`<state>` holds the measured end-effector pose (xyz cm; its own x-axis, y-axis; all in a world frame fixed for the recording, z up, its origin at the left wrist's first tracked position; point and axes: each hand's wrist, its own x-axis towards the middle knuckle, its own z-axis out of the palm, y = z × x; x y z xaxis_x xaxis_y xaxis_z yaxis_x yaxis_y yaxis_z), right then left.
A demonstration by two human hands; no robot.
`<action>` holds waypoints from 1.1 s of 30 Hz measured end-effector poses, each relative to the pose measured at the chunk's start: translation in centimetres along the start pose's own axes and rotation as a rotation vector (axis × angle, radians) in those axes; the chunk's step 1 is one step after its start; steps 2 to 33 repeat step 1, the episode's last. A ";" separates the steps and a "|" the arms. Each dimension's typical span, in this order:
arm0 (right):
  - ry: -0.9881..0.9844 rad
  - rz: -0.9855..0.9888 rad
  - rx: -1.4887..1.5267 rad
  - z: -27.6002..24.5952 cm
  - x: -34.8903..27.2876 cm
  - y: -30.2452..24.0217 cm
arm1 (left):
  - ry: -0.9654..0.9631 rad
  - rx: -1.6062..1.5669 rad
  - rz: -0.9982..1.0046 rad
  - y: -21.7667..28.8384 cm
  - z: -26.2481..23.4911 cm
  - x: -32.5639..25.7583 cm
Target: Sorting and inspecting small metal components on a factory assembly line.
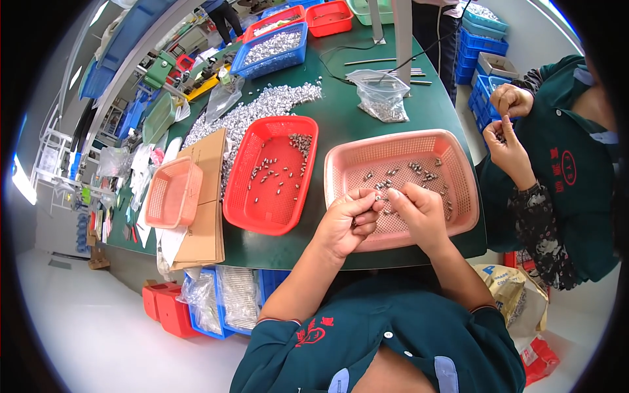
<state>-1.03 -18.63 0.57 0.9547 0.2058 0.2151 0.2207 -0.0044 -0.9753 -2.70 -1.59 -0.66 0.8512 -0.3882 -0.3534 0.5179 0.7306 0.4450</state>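
Note:
Over the near part of a pink perforated basket (468,190), my two hands almost meet. My left hand (350,226) is curled closed around small silvery metal parts, with a dark one showing in its palm and another at the fingertips. Thumb and fingers pressed together, my right hand (422,216) faces it; whatever lies in that pinch is too small to make out. Loose small metal fittings (426,173) are scattered across the basket floor. To the left, a red basket (232,203) contains more such fittings, heaped at its far right corner.
A large pile of silvery parts (272,101) spreads over the green table (334,72). Beyond it stands a blue crate (301,47); a clear bag of parts (383,98) lies nearer. An empty pink basket (171,193) rests on cardboard (208,173). A co-worker's hands (511,134) work at right.

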 end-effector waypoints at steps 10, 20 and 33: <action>-0.001 0.000 -0.001 0.0 0.0 0.0 | 0.000 -0.001 0.000 0.0 0.0 0.0; -0.001 0.000 -0.001 0.0 0.0 0.0 | 0.000 -0.001 0.000 0.0 0.0 0.0; -0.001 0.000 -0.001 0.0 0.0 0.0 | 0.000 -0.001 0.000 0.0 0.0 0.0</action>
